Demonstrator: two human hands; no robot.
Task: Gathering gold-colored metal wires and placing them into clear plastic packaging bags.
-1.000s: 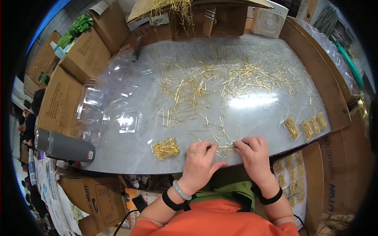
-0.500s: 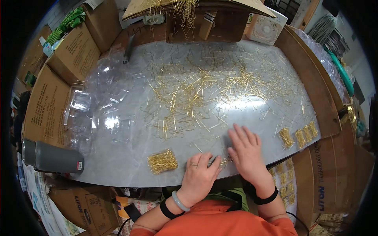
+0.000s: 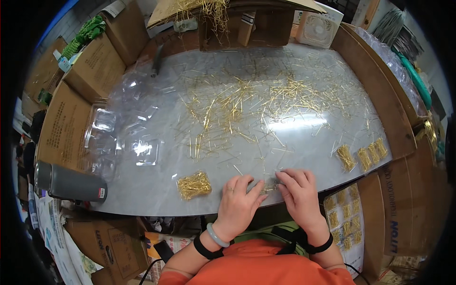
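Near the front edge of the grey table, a few gold wire hooks point(image 3: 269, 186) lie between my two hands. My left hand point(image 3: 239, 202) has its fingers curled, thumb and fingertips closed at the left end of these hooks. From the other side my right hand point(image 3: 300, 194) bends its fingers over the right end; its fingertips partly hide the hooks. To the left of my left hand rests a clear tray packed with gold hooks point(image 3: 194, 185). Many loose gold hooks point(image 3: 232, 111) are scattered across the middle and back of the table.
Clear plastic trays point(image 3: 142, 147) are piled at left, beside a dark grey flask point(image 3: 71, 183) lying on its side. Bundled hooks point(image 3: 346, 157) sit by the right edge. Cardboard point(image 3: 384, 95) walls the right side; a white fan point(image 3: 317, 29) and an open carton point(image 3: 266, 33) stand behind.
My right hand has drawn back toward me, its fingers going from stretched flat to curled at the hooks. My left hand stays by the hooks. The whole view has shifted slightly.
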